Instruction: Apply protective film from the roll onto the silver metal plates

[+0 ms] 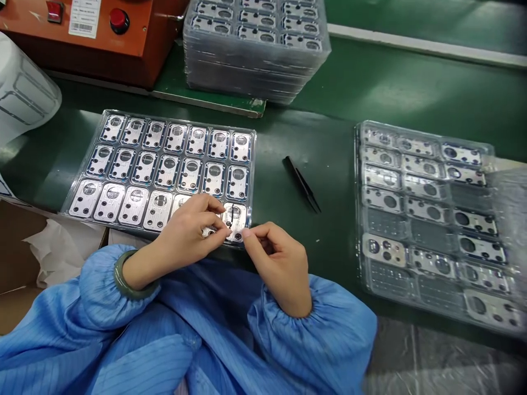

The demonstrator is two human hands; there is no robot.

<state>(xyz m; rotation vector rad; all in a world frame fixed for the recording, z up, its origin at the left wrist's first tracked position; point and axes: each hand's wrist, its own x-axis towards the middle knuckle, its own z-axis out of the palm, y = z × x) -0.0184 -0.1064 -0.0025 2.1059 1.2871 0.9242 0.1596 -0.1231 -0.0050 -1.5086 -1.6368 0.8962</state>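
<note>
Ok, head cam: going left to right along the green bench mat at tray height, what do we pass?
Curled clear plastic blister sheet -> blister tray of metal plates -> black tweezers -> second blister tray of metal plates

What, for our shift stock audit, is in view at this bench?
workbench: 1, green, under the trays
control box: 1, orange-red, far left, with red button
tray stack: 1, clear, far edge, holding metal plates
front tray: 1, clear, before the person
metal plates: three rows, silver, blue-edged in the back rows, in the front tray
tweezers: 1 pair, black, right of the front tray
right tray: 1, clear, right side, partly filled with silver plates
cardboard box: 1, brown, lower left, with white tissue
sleeves: 2, blue striped, on the person's arms
bangle: 1, green, left wrist
left hand: 1, over the front row of plates
right hand: 1, fingertips at the front tray's near edge
</note>
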